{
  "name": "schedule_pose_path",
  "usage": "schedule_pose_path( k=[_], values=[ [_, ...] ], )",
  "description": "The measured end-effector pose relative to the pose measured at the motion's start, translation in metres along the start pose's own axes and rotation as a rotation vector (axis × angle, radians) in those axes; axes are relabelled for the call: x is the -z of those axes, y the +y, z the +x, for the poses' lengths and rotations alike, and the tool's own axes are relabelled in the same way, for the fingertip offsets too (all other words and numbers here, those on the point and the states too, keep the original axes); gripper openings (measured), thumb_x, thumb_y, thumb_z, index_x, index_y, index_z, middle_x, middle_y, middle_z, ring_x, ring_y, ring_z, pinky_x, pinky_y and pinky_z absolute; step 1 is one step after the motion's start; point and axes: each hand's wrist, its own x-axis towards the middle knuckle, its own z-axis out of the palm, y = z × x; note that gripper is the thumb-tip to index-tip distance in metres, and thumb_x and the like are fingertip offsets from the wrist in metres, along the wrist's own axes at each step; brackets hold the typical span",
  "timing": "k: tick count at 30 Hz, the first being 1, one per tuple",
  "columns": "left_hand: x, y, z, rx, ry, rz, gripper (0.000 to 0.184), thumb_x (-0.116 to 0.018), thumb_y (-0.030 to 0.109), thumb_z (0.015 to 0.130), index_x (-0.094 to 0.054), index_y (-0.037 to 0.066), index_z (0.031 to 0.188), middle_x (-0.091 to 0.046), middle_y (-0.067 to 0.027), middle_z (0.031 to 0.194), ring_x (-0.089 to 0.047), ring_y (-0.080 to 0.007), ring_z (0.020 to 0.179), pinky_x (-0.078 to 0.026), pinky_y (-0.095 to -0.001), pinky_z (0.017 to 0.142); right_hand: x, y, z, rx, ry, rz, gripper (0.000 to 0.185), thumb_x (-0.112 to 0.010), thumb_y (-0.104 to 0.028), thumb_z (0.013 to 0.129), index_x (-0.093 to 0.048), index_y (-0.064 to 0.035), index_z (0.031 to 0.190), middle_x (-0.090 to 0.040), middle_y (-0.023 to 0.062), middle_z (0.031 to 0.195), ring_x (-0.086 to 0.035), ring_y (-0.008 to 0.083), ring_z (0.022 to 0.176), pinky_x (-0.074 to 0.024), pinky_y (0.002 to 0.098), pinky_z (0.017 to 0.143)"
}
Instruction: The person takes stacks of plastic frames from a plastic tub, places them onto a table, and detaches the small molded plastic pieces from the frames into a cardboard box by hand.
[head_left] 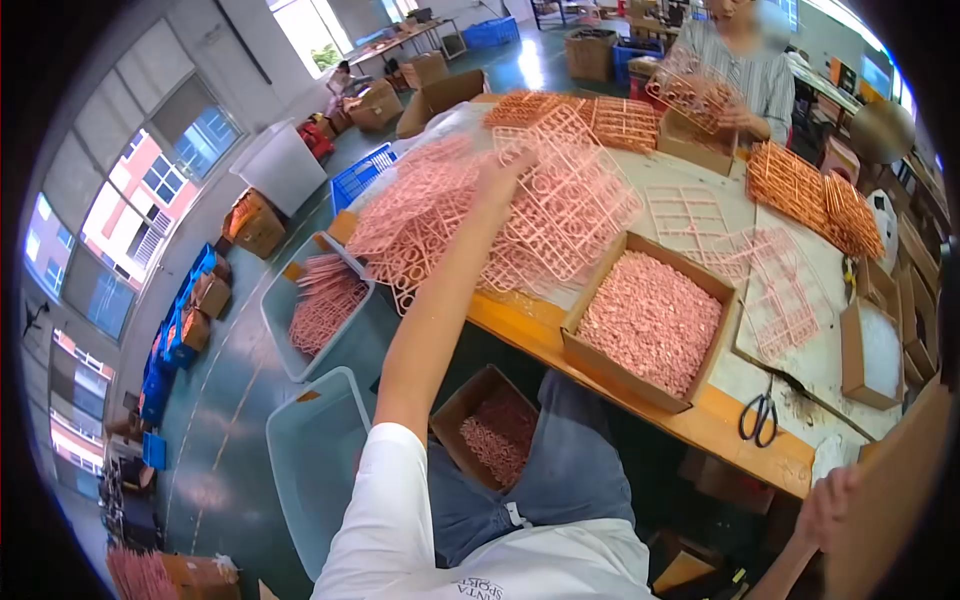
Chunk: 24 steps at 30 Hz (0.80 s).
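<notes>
My left hand (pixel 505 172) is stretched out over the heap of pink plastic frames (pixel 430 225), its fingers closed on the edge of a pink lattice frame (pixel 570 190). At the lower right, my right hand (pixel 828 508) is closed at the edge of a brown cardboard panel (pixel 895 500). A cardboard box of small pink pieces (pixel 652 318) stands near the table's front edge. Flat pink frames (pixel 785 295) lie to the right of it. Black scissors (pixel 759 418) rest on the wooden edge.
Light blue bins (pixel 318 455) stand at the left, one holding pink sprues (pixel 325 305). A box with pink pieces (pixel 490 440) is between my legs. Orange frames (pixel 815 200) lie at the table's far side, where another person (pixel 745 75) holds a frame.
</notes>
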Motion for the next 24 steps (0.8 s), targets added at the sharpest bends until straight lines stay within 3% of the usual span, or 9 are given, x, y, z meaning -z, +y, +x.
schedule_pose_path(
  k=[2,5,7,9,11,17,19,21,24],
  values=[
    [-0.001,0.0,0.0,0.005,0.035,0.038,0.031,-0.066,0.009,0.08,-0.055,-0.002,0.106,-0.062,-0.0101,0.092,-0.062,-0.0164,0.073,-0.052,-0.0274,0.056,-0.004,0.007,-0.031,0.567,0.543,-0.923,0.017,-0.046,-0.014,0.092,-0.05,-0.0021,0.103,-0.053,0.0068,0.089,-0.055,0.0118,0.087,-0.0484,0.0265,0.066],
    [0.001,0.003,0.002,-0.05,-0.03,0.065,0.033,-0.064,0.008,0.081,-0.053,-0.003,0.11,-0.061,-0.0108,0.095,-0.062,-0.0166,0.075,-0.053,-0.0259,0.055,0.027,-0.01,-0.066,0.397,1.11,-1.544,0.034,-0.045,-0.022,0.093,-0.046,-0.0021,0.12,-0.052,0.0134,0.116,-0.054,0.0254,0.103,-0.0472,0.0375,0.081],
    [0.006,0.001,0.004,-0.089,0.009,0.022,0.031,-0.062,0.008,0.083,-0.052,-0.002,0.11,-0.06,-0.0103,0.098,-0.063,-0.0172,0.076,-0.056,-0.0268,0.058,0.009,-0.048,-0.04,-0.482,0.544,-0.232,0.029,-0.04,-0.032,0.095,-0.052,-0.0059,0.099,-0.054,0.0109,0.092,-0.055,0.0226,0.094,-0.0485,0.0343,0.071],
    [0.009,0.01,0.004,-0.019,0.0,-0.124,0.03,-0.062,0.008,0.084,-0.052,-0.001,0.111,-0.059,-0.0089,0.099,-0.063,-0.0183,0.078,-0.056,-0.0275,0.061,0.009,-0.042,-0.027,-0.212,0.081,-0.334,0.035,-0.034,-0.038,0.096,-0.051,-0.0073,0.092,-0.054,0.0105,0.093,-0.054,0.0238,0.093,-0.048,0.0389,0.071],
    [0.016,0.011,0.009,-0.054,-0.03,-0.217,0.023,-0.059,0.01,0.086,-0.054,0.001,0.107,-0.061,-0.0087,0.095,-0.063,-0.0194,0.079,-0.056,-0.0288,0.065,0.017,-0.09,-0.049,-0.726,0.18,-0.383,0.047,-0.028,-0.039,0.096,-0.044,-0.0088,0.128,-0.052,0.0179,0.114,-0.05,0.0389,0.107,-0.0398,0.0513,0.09],
    [0.023,0.036,-0.011,-0.143,-0.031,-0.373,0.019,-0.059,0.016,0.088,-0.057,0.003,0.102,-0.063,-0.0099,0.09,-0.063,-0.0192,0.08,-0.056,-0.0275,0.07,0.033,-0.079,-0.056,-0.767,0.069,-0.296,0.039,-0.037,-0.034,0.095,-0.043,-0.0003,0.114,-0.055,0.0186,0.094,-0.06,0.0319,0.086,-0.051,0.0534,0.073],
    [0.029,0.039,-0.023,-0.118,0.011,-0.441,0.02,-0.059,0.014,0.088,-0.057,0.003,0.104,-0.061,-0.007,0.093,-0.061,-0.0187,0.08,-0.054,-0.0296,0.072,0.014,-0.024,-0.056,-0.226,0.004,-0.502,0.045,-0.029,-0.04,0.096,-0.038,-0.0028,0.121,-0.054,0.0195,0.096,-0.059,0.033,0.094,-0.0502,0.0538,0.07],
    [0.036,0.043,-0.045,-0.137,-0.04,-0.51,0.022,-0.06,0.018,0.088,-0.058,0.005,0.105,-0.061,-0.0061,0.091,-0.06,-0.0166,0.078,-0.052,-0.0283,0.073,0.007,0.028,-0.027,0.548,1.523,-1.169,0.039,-0.061,-0.025,0.086,-0.056,0.0027,0.113,-0.059,0.0154,0.1,-0.059,0.0281,0.089,-0.0475,0.037,0.076],
    [0.051,0.049,-0.084,-0.124,0.063,-0.531,0.026,-0.06,0.022,0.087,-0.057,0.006,0.107,-0.06,-0.0048,0.091,-0.059,-0.0155,0.081,-0.052,-0.0281,0.073,0.037,0.002,-0.04,0.216,1.295,-1.084,0.052,-0.059,-0.029,0.087,-0.043,-0.0071,0.131,-0.055,0.0169,0.115,-0.055,0.0317,0.101,-0.0477,0.0458,0.083]
  ],
)
